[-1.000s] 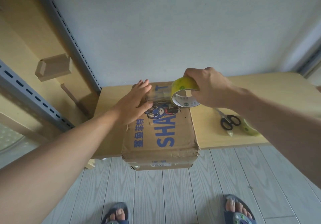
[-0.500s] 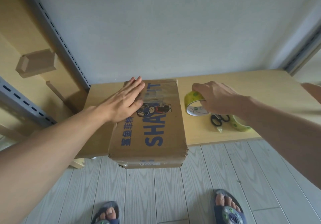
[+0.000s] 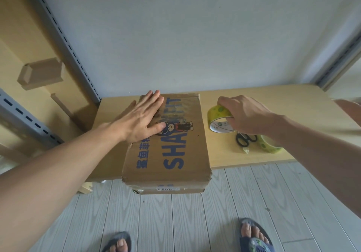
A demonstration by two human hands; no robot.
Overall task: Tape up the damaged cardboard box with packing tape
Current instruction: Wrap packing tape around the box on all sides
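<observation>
Left hand [image 3: 139, 120]: fingers straight, flat on the brown printed cardboard box [image 3: 172, 150].
Right hand [image 3: 244, 115]: clamped on the yellow-green packing tape roll [image 3: 219, 115].
Black-handled scissors [image 3: 245, 139]: on the wooden worktop [image 3: 283, 103], beneath the right wrist.

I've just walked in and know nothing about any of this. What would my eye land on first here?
First comes the big cardboard box with blue lettering. It lies on the wooden table and juts over the near edge, with the left hand pressed flat on top. To its right, the right hand grips a yellowish tape roll, with black scissors and a second roll close by.
</observation>
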